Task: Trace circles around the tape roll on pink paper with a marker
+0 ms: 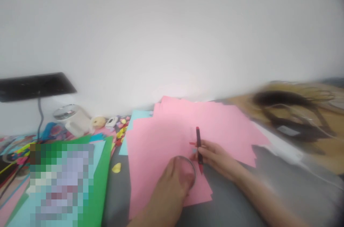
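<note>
My left hand [172, 180] presses down on a thin grey ring [194, 169] that lies on a sheet of pink paper [150, 148]. Its fingers are bent over the ring, and pink shows inside the rim. Just right of it, my right hand [215, 153] pinches a black marker [199, 144] with red at both ends. The marker stands nearly upright over the paper's right side. A small red piece [192, 143] shows by the right fingertips, too blurred to name. More pink sheets [215, 116] spread out behind both hands.
Green paper [107, 169] lies at left under light blue sheets, partly pixelated. A yellow scrap [116, 168] is near it on the grey table [116, 191]. A white mug [77, 119] and a dark lamp-like panel [37, 85] stand back left. A white power strip [285, 148] and cable lie right.
</note>
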The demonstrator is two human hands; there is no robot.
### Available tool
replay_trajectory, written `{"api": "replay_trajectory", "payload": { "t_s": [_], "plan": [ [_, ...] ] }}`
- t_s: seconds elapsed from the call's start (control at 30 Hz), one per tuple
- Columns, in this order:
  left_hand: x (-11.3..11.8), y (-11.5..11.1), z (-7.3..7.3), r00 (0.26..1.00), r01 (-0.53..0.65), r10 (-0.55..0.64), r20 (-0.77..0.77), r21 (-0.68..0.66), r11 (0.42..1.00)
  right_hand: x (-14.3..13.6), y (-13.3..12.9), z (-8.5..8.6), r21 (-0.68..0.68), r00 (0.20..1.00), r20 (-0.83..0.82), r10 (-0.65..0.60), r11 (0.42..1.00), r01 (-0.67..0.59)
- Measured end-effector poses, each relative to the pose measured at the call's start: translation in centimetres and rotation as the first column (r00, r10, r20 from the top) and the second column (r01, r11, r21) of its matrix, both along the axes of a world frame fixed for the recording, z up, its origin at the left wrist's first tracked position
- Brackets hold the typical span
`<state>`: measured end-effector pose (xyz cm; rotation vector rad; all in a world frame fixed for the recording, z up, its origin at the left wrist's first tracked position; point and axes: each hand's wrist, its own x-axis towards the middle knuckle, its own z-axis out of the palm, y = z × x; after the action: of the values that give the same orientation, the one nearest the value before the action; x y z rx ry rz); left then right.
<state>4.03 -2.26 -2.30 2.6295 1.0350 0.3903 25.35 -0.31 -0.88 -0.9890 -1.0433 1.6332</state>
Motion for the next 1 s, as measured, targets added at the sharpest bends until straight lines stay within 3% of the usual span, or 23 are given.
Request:
{"api": "replay_trajectory", "payload": {
  "t_s": [0.13,0.27,0.43,0.6,0.83,1.0],
  "plan": [
    [0.2,-0.2,1.6,0.997,-0.025,0.025,-0.067,0.000,1.000,-1.5,1.6,0.3,0.082,0.973,0.143,-0.183,0.982,0.173],
    [0.5,-0.3,1.3,0.984,0.076,-0.048,-0.172,0.165,0.983,-3.6,3.7,0.1,0.179,0.921,0.278,-0.272,0.957,0.228],
    [0.5,-0.2,0.0,0.963,0.159,-0.069,-0.260,0.340,0.927,-5.8,5.3,0.2,0.248,0.927,0.345,-0.148,0.967,0.062],
    [1.0,0.0,-0.8,0.967,0.124,-0.020,-0.253,0.402,0.907,-7.1,5.6,0.6,0.248,0.897,0.441,-0.027,0.964,-0.093],
    [1.4,-0.3,0.6,0.956,0.104,0.018,-0.291,0.396,0.912,-7.6,5.5,0.8,0.265,0.784,0.621,0.007,0.939,-0.218],
    [1.2,-0.1,0.9,0.954,0.113,-0.008,-0.300,0.334,0.936,-7.5,5.4,1.1,0.279,0.716,0.697,-0.031,0.932,-0.231]
  ]
}}
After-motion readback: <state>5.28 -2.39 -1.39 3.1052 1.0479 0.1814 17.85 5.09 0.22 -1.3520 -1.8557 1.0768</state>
